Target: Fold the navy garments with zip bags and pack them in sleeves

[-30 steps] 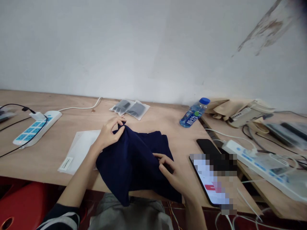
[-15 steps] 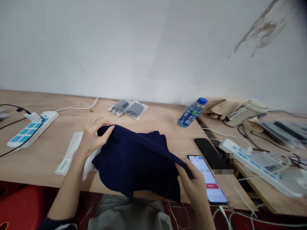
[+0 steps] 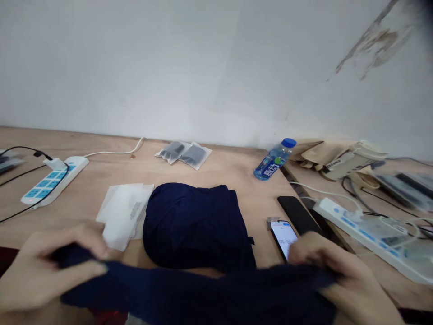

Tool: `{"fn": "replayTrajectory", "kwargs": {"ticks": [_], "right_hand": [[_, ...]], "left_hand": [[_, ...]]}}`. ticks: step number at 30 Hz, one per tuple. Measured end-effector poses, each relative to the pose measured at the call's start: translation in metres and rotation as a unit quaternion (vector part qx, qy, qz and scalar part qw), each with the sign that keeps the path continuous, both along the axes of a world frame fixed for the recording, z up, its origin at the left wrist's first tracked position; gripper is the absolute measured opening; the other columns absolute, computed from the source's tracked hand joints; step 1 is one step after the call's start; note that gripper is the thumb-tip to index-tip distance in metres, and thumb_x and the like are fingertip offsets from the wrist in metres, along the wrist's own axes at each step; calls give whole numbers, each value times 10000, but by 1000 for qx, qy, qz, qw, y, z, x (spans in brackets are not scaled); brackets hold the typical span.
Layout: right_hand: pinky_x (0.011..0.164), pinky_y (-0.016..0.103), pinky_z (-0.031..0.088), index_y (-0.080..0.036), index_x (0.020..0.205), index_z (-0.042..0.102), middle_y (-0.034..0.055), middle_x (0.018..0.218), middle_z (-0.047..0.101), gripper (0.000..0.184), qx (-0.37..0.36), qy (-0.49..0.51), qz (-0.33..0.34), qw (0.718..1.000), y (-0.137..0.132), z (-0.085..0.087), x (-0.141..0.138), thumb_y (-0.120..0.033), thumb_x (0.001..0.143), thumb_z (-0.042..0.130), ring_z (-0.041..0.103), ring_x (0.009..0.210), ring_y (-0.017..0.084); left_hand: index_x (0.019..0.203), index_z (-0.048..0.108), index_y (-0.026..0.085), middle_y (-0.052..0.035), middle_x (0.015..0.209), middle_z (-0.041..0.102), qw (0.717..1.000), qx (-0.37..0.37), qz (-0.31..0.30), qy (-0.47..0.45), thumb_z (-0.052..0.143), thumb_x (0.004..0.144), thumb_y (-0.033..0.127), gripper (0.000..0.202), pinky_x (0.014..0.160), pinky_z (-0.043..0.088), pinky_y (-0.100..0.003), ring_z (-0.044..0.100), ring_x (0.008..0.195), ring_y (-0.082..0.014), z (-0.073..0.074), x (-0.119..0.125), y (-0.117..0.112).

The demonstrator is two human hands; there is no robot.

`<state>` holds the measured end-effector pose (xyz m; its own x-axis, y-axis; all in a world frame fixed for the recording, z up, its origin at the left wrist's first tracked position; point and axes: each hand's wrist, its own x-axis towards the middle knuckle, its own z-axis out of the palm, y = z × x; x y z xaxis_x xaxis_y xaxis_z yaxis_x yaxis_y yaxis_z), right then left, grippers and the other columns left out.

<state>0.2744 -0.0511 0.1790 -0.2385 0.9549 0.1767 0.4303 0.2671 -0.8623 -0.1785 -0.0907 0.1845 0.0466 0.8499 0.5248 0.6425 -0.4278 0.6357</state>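
My left hand [image 3: 56, 266] and my right hand [image 3: 348, 275] each pinch an end of a dark navy cloth garment [image 3: 203, 295], stretched taut and wide along the bottom of the view. Beyond it, a folded piece of navy fabric [image 3: 196, 225] lies flat on the table, with one rounded end at the left and a small tab at its right edge. Whether the two pieces are joined I cannot tell, since the held one overlaps its near edge. Thin white packets [image 3: 118, 210] with printed text lie left of the fabric. Motion blurs both hands.
Two clear pouches [image 3: 194, 155] lie near the wall. A blue-capped bottle [image 3: 274, 159] leans at the back right. A lit phone [image 3: 283, 235] and a black slab [image 3: 297, 214] are by my right hand. Power strips [image 3: 50, 183] and cables sit at both sides.
Both hands have moved down towards me and wider apart with the held navy garment. The folded fabric on the table and the white packets are now more exposed.
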Motion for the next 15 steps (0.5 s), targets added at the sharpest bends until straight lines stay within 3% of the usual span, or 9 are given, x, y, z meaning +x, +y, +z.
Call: {"fn": "replayTrajectory", "kwargs": {"ticks": [2, 4, 6, 8, 11, 13, 15], "right_hand": [[546, 317, 528, -242, 704, 667, 38, 669, 669, 260, -19, -2, -11, 1000, 34, -10, -10, -484, 671, 755, 638, 613, 219], [667, 332, 546, -223, 800, 667, 47, 784, 702, 321, -24, 8, -22, 999, 75, -28, -22, -537, 736, 688, 666, 748, 227], [763, 375, 541, -200, 900, 652, 83, 913, 710, 391, -4, -8, -49, 999, 113, -48, -34, -574, 798, 600, 669, 868, 251], [832, 449, 523, -166, 971, 643, 138, 971, 703, 466, 54, -81, -142, 985, 135, -67, -45, -595, 801, 577, 657, 946, 299], [972, 505, 452, -172, 1156, 610, 162, 1162, 666, 470, 147, -178, -158, 960, 129, -91, -64, -540, 894, 480, 603, 1124, 318], [1049, 492, 404, -200, 1229, 591, 144, 1320, 600, 434, 173, -212, -113, 955, 109, -109, -80, -485, 942, 431, 543, 1238, 298], [1088, 549, 345, -207, 1274, 589, 138, 1458, 489, 447, 160, -276, -69, 945, 87, -131, -97, -473, 946, 440, 451, 1335, 343]], "left_hand": [[737, 709, 310, 29, 711, 712, 995, -82, -26, 47, 743, 729, 392, 89, 576, 578, -297, 671, 635, -175, -2, 6, 36], [808, 709, 267, -2, 815, 726, 992, -112, -22, 53, 694, 784, 444, 179, 721, 577, -308, 689, 782, -188, -11, 14, 81], [926, 698, 232, -42, 930, 724, 993, -97, 7, 60, 640, 834, 465, 257, 835, 552, -360, 683, 894, -213, -26, 23, 122], [1114, 658, 220, -103, 1177, 667, 991, -56, 49, 109, 609, 866, 440, 336, 1004, 458, -462, 615, 1125, -266, -46, 34, 146], [1270, 583, 237, -140, 1437, 491, 977, 11, 128, 172, 563, 903, 427, 413, 1154, 174, -604, 374, 1393, -335, -82, 58, 147], [1332, 539, 275, -111, 1512, 415, 977, -16, 82, 197, 497, 938, 437, 428, 1165, 163, -592, 314, 1434, -321, -109, 78, 131], [1397, 483, 291, -104, 1565, 338, 972, -67, 20, 223, 487, 935, 479, 499, 1159, 189, -594, 268, 1456, -333, -137, 95, 111]]}}
